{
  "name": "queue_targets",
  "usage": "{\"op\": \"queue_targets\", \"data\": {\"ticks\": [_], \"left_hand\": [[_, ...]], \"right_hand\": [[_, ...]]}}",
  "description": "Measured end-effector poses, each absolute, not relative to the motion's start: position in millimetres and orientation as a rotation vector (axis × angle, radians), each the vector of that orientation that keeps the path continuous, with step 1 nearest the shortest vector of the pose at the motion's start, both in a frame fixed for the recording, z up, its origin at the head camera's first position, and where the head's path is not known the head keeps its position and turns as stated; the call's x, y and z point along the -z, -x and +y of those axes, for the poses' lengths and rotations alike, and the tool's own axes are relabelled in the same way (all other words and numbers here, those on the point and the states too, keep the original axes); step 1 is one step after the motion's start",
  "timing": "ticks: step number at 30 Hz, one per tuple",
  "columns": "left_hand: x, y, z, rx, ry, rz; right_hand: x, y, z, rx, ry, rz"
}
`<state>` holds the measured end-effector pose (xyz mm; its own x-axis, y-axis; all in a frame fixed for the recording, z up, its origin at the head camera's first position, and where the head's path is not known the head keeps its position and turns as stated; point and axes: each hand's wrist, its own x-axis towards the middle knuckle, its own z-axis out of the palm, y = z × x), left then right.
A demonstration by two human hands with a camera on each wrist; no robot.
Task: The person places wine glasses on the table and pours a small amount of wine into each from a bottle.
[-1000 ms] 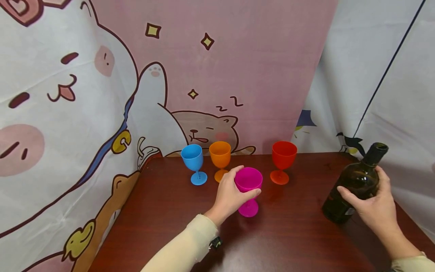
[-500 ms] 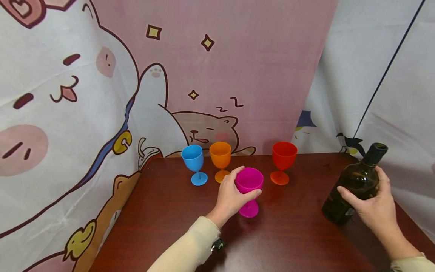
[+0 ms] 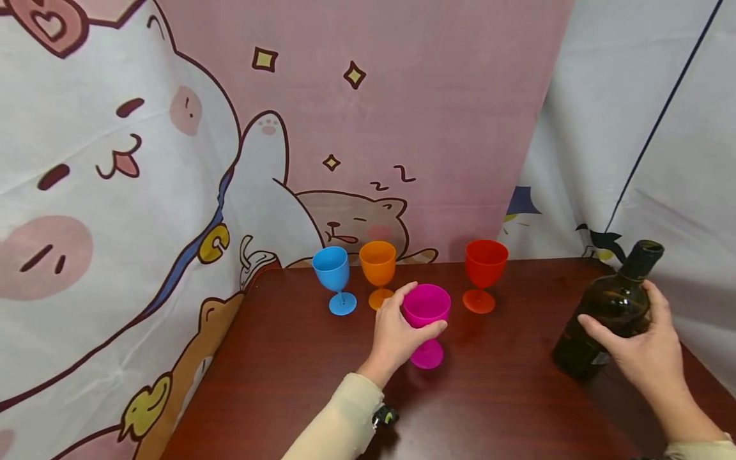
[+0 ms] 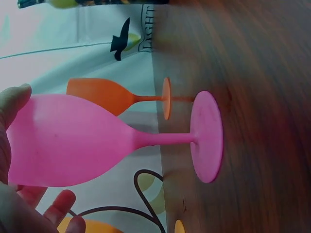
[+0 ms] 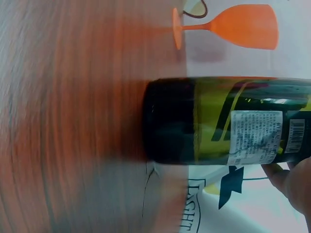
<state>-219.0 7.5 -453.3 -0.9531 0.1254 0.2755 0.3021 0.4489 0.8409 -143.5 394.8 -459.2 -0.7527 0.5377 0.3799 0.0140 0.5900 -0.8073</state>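
Observation:
My left hand (image 3: 393, 338) grips the bowl of a magenta plastic goblet (image 3: 427, 308), thumb on the near side and fingers on the far side. In the left wrist view the goblet (image 4: 73, 141) shows its full stem and round foot. Toward the right end of the table, my right hand (image 3: 658, 358) holds a dark green wine bottle (image 3: 612, 303) around its body. The bottle leans slightly to the right in the head view, and its mouth is uncorked. White printed labels mark the bottle (image 5: 170, 121) in the right wrist view. Some right fingers are hidden behind the glass.
Behind the magenta goblet stand a blue goblet (image 3: 332, 268) and an orange goblet (image 3: 377, 262), close together. A red goblet (image 3: 485, 263) stands farther right. All are on the dark wooden table (image 3: 489, 396), before a cartoon-printed cloth (image 3: 460, 128).
The head view has turned a little, so the whole scene sits slightly farther right. Both hands keep their hold on the goblet and the bottle.

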Motion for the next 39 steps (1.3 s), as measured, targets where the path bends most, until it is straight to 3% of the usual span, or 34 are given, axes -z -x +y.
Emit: {"op": "queue_targets", "data": {"ticks": [15,29,39], "left_hand": [[454.4,214.4,14.5,1.513,0.326,-2.530],[454.2,215.2,12.7,1.506,0.327,-2.528],[451.1,216.1,11.1,1.497,0.320,-2.529]], "right_hand": [[440.3,149.2,393.6,-0.935,0.316,-2.340],[373.9,178.1,356.2,-0.339,-0.460,-2.425],[348.3,193.3,325.1,-0.090,-0.726,-2.435]]}}
